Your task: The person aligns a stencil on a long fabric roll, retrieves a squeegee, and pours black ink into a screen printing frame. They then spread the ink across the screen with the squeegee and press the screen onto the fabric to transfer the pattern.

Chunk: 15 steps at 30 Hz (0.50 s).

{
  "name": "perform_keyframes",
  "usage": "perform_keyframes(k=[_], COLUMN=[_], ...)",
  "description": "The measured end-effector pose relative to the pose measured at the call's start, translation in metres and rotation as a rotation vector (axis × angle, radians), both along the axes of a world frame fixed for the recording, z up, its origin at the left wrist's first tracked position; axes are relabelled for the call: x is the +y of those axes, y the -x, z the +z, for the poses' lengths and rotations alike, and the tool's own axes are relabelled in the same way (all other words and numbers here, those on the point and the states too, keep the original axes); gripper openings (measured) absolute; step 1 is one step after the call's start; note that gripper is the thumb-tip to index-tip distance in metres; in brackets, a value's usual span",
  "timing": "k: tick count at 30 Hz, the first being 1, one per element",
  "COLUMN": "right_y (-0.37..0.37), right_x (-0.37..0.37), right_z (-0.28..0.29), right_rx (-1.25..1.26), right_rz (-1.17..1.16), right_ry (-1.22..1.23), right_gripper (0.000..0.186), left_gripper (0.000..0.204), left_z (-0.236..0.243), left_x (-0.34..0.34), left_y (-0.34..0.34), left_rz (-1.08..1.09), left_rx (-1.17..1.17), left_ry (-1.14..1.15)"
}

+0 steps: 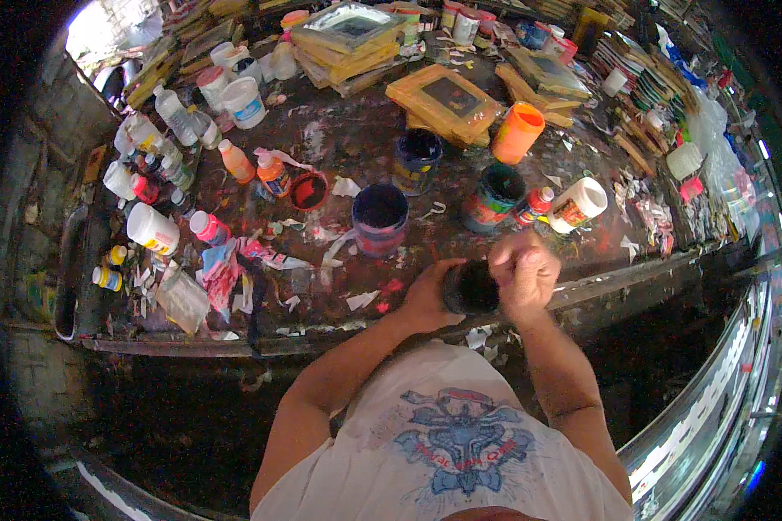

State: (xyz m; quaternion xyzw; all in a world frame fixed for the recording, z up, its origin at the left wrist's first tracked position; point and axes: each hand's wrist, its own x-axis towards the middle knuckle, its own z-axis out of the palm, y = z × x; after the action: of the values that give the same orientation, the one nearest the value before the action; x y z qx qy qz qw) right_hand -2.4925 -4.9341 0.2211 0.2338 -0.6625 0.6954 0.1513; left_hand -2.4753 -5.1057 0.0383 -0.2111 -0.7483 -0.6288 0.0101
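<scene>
At the table's front edge my left hand (426,297) is wrapped round the side of a dark tub (471,291) with a black inside. Over the tub's right rim my right hand (526,271) is closed in a fist; whatever it may grip is hidden. Just beyond stand an open tub of dark paint (381,213), a tub with green smears (493,195) and a small red bottle (534,205). A white tub (577,206) leans to the right of these. Farther back is another dark-blue tub (417,156).
An orange tub (519,132) stands by stacked wooden screen frames (443,102). On the left are orange bottles (274,174), a red-lined lid (308,190), white tubs (154,228) and a stained rag (222,278). Paper scraps litter the dark table (321,300). Plastic sheeting (712,130) hangs at right.
</scene>
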Motion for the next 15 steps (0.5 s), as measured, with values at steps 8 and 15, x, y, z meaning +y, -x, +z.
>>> perform_keyframes(k=[8, 15], right_y=[-0.004, -0.024], right_x=[0.028, 0.042], right_z=[0.017, 0.016], right_rx=[-0.017, -0.033], right_rz=[0.22, 0.348], right_ry=[-0.069, 0.108], right_gripper=[0.07, 0.068], left_gripper=[0.11, 0.105], left_z=[0.021, 0.049], left_x=[-0.001, 0.015], left_y=[-0.005, 0.013], left_rz=[0.04, 0.114], left_rx=[-0.05, 0.122], left_ry=[0.114, 0.013])
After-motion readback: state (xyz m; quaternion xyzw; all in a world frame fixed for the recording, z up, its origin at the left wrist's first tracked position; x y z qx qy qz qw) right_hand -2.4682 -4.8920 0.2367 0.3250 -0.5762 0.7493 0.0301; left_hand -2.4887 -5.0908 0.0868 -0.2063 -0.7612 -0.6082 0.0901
